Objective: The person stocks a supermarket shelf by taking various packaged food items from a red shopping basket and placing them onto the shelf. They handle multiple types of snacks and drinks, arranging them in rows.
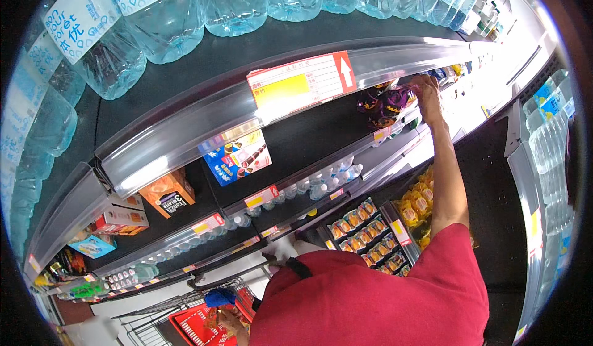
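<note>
My right hand point(427, 93) reaches into a dark shelf at the upper right, its fingers bent at the edge of shiny purple snack packets point(391, 103). Part of its grip is lost in the packets and glare. Low at the left, my left hand point(230, 320) is over a red plastic basket point(187, 327) in a metal shopping cart point(148, 330). Orange-yellow packaging point(212, 319) lies against that hand; whether the fingers hold it is unclear. A blue cloth-like item point(220, 297) rests at the basket's upper edge.
Large water bottles point(162, 31) line the shelf above, behind a clear edge strip with a price card point(301, 86). Boxed snacks point(169, 192) and a blue box point(238, 156) stand below. Small packaged cakes point(366, 235) and yellow packets point(417, 202) sit near my red sleeve. More bottles point(549, 147) stand right.
</note>
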Demonstrator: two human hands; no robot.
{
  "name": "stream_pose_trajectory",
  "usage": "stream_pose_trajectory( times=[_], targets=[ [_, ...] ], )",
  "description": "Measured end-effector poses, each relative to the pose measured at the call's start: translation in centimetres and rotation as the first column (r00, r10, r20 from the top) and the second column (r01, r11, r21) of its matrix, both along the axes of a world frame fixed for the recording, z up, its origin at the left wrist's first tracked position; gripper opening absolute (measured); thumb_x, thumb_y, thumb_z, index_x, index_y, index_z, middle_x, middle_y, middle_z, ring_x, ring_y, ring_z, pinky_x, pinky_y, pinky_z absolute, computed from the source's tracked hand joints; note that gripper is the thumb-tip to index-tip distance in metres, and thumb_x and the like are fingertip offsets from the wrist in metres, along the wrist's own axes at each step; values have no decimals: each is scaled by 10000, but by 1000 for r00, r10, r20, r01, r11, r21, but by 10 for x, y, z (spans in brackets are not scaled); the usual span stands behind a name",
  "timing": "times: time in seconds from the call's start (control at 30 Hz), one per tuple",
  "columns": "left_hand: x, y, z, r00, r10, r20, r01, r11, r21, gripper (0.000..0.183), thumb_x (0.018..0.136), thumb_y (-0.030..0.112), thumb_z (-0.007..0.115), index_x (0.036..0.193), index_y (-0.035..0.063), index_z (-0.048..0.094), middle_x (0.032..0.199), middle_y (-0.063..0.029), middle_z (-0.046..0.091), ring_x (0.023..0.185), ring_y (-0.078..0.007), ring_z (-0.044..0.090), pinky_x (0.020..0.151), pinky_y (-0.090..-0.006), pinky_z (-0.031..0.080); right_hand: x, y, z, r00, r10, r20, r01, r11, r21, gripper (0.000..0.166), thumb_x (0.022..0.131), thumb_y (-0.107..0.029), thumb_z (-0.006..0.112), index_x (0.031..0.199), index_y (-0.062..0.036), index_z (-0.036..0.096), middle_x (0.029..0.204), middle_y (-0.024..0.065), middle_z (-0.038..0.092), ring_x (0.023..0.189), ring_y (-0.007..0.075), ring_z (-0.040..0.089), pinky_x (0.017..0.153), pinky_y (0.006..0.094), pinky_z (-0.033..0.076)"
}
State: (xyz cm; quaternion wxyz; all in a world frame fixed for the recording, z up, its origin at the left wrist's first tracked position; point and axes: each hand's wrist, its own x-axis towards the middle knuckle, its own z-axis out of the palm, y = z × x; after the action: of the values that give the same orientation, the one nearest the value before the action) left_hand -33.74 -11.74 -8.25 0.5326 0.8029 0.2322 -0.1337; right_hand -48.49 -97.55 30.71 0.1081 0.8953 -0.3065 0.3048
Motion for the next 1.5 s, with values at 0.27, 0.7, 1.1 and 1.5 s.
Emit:
stream_pose_trajectory(
  times=[0.27,0.7,1.1,1.5],
  targets=[
    [33,-108,112,940,-281,194,310,941,-134,510,1085,427,522,715,75,538,570,-16,553,509,-102,537,487,-282,414,13,100,50,993,-48,104,54,997,-58,77,950,-48,634,1018,-33,666,1014,120,651,988,345,595,853,428,496],
    [61,-217,411,136,-534,835,629,697,343,726,642,313,950,1255,36,676,1254,-150,671,1101,-327,639,931,-413,514,122,379,64,618,785,36,-771,596,226,186,773,5,701,947,-59,715,939,87,689,878,302,621,781,408,508],
    [3,-70,391,653,-493,575,121,817,564,102,831,88,746,897,62,673,949,-74,713,858,-291,681,732,-396,556,222,601,0,-205,969,141,-931,-238,278,239,734,-84,686,973,-75,677,1009,55,642,930,262,625,755,363,560],
    [-55,91,341,801,284,528,-552,693,464,141,948,95,698,889,-25,652,1005,-145,773,903,-175,705,836,-327,550,219,658,-73,-256,958,132,-775,-285,564,170,897,-90,690,1066,-71,692,1097,65,618,1038,285,605,854,409,561]
  ],
)
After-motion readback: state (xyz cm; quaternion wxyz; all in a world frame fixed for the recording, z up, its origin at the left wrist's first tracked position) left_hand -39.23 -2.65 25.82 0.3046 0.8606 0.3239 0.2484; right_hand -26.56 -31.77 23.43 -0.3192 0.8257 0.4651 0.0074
